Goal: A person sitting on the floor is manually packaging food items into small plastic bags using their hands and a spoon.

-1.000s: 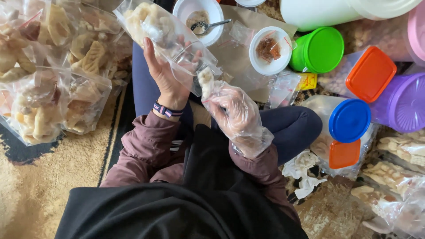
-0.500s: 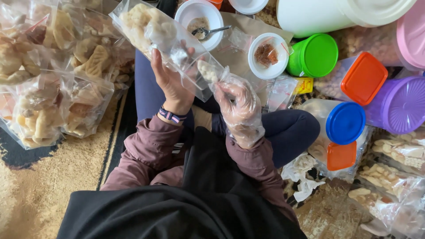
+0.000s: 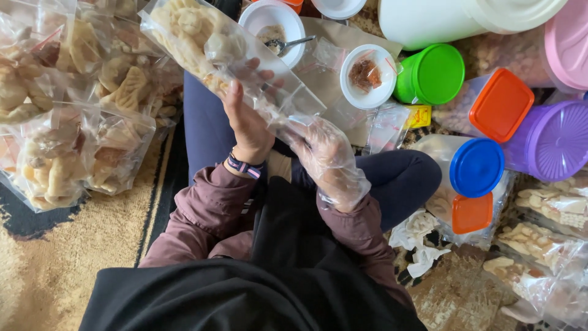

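Left hand [image 3: 248,125] is gripping the clear snack bag [image 3: 214,52]; gloved right hand [image 3: 324,153] is pinching its open mouth, fingertips obscured by plastic.

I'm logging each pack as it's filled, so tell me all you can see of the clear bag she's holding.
The clear plastic bag is long, soft and see-through, packed with pale beige crackers. It lies tilted, its full end up and to the left and its open mouth lower right. The bare left hand grips its middle; the plastic-gloved right hand is at the mouth.
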